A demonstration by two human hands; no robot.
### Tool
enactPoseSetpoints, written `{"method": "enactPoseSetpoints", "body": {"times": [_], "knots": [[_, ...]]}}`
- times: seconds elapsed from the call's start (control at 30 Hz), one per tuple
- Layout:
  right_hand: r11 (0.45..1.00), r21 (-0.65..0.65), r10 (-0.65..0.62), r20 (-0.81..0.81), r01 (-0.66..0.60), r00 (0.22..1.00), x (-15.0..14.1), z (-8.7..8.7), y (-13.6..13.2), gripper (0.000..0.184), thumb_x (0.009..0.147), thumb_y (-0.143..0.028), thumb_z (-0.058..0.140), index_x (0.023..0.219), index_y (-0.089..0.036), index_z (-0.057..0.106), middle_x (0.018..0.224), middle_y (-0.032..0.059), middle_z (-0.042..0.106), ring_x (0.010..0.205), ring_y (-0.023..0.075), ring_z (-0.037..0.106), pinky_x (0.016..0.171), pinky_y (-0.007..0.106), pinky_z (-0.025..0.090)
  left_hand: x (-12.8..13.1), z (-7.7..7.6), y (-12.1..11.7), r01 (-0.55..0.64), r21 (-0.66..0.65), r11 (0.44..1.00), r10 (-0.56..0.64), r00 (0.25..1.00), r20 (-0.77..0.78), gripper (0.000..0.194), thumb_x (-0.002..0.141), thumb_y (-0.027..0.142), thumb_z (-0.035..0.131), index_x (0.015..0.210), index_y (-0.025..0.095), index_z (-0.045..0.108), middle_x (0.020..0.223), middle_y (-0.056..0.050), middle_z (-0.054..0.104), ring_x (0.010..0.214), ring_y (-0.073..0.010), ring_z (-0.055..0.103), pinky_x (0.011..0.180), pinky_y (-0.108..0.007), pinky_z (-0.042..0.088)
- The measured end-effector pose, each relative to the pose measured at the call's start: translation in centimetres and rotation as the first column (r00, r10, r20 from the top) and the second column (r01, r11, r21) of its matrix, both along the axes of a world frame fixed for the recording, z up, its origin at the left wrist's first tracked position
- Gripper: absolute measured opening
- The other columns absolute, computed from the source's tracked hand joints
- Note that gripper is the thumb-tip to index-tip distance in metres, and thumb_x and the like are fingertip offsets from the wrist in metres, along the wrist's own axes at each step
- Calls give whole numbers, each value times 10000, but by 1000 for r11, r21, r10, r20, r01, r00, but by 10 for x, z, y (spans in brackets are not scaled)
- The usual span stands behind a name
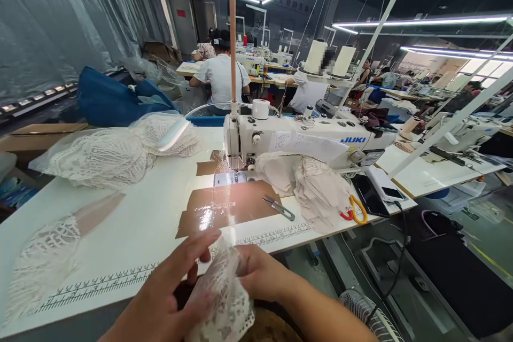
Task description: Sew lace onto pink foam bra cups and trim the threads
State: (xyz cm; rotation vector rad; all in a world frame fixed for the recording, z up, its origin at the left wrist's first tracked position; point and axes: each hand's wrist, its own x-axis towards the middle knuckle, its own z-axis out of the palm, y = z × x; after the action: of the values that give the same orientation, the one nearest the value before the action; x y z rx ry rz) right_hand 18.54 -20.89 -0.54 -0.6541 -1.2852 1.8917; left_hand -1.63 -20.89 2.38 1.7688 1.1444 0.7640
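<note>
Handling a lace piece (230, 299) over the near edge of the desk (152, 214), the two hands met in front of the sewing machine (296, 133). The right hand (260, 272) was closed, its curled fingers and thumb pinching the upper part of the lace; the left hand (172, 275) was partly open, forefinger extended and thumb against the opposite side, though whether it gripped firmly could not be told. The openwork appeared soft and liable to snag or stretch, so sound practice called for light pressure, a pinch on the plainer margin rather than the holes, and both hands kept close together. Smoothing the folds from the pinched end outward would have served better than pulling. The brown sheet (228, 203) lay between the near edge and the needle plate (230, 178), offering a flat support; the thread snips (280, 209) rested across its right end, where loose lace could have caught on their points. A second lace piece (48, 251) lay toward the left near corner, a lace bundle (100, 157) near the far left edge, and a fabric stack (320, 192) toward the right edge; keeping these apart was judged helpful.
</note>
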Motion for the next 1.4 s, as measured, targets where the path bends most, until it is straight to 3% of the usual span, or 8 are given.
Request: {"method": "enactPoseSetpoints", "body": {"times": [0.3, 0.47, 0.67, 0.77, 0.9, 1.1, 1.27, 1.4], "knots": [[977, 2, -214, -61, 215, 975, 10, 4, -1, 292, 603, -374, 843, 747, -181, 677, 671, -17, 610, 680, 147, 564, 646, 258, 447, -4, -14, 25, 339, -457, 823, -277, 940, 198, 628, 717, 488, 669, 1289, 248, 576, 1015, -44, 697, 955, -309, 636, 828, -351, 527], [906, -46, -422, -155, 420, 893, 7, -4, 3, 344, 554, -295, 870, 735, -197, 594, 662, -42, 579, 618, 111, 520, 609, 223, 423, -3, -19, 21, 232, -524, 820, -111, 962, 251, 488, 686, 395, 723, 1150, 257, 668, 918, -1, 716, 921, -268, 647, 862, -321, 516], [840, 43, -539, -47, 541, 841, -1, -6, 11, 712, 565, -302, 860, 1189, -251, 520, 665, -68, 542, 608, 120, 511, 638, 241, 439, 20, -16, 9, 106, -580, 808, 148, 916, 374, 584, 683, 495, 756, 1166, 190, 635, 932, -52, 724, 856, -252, 671, 812, -335, 544], [840, 153, -534, 68, 520, 843, 10, -5, 13, 382, 701, -496, 739, 927, -207, 631, 689, -20, 562, 651, 138, 521, 659, 261, 442, 24, -11, 9, 82, -557, 826, 163, 912, 377, 575, 696, 467, 763, 1180, 188, 626, 910, -52, 727, 811, -239, 678, 789, -330, 551], [910, 224, -395, 225, 348, 891, 26, 2, 11, 633, 848, -723, 353, 720, -184, 659, 696, 39, 602, 738, 191, 557, 722, 311, 454, 20, -7, 12, 121, -507, 853, 90, 924, 373, 527, 729, 425, 750, 1180, 181, 629, 933, -54, 721, 868, -247, 672, 794, -322, 545], [931, 213, -341, 213, 298, 915, 28, 5, 9, 309, 791, -482, 661, 818, -175, 684, 808, 25, 633, 746, 166, 553, 698, 277, 450, 16, -12, 13, 193, -491, 850, 51, 896, 442, 462, 744, 307, 734, 1164, 148, 625, 939, -55, 698, 869, -220, 647, 779, -290, 522], [863, 248, -489, 201, 439, 849, 30, -1, 6, 272, 794, -409, 677, 657, -177, 636, 665, -4, 571, 631, 131, 492, 607, 251, 421, 7, -20, 14, 192, -555, 810, 237, 758, 608, 255, 667, 138, 707, 920, 139, 677, 754, 0, 651, 689, -123, 596, 682, -211, 495], [791, 364, -578, 180, 492, 796, 25, 1, 9, 191, 805, -359, 674, 698, -202, 701, 703, 9, 644, 673, 156, 556, 664, 280, 454, 15, -21, 10, 336, -594, 731, 352, 560, 750, 411, 713, 251, 694, 1112, 167, 636, 1036, -75, 669, 965, -215, 617, 869, -340, 505]]}}
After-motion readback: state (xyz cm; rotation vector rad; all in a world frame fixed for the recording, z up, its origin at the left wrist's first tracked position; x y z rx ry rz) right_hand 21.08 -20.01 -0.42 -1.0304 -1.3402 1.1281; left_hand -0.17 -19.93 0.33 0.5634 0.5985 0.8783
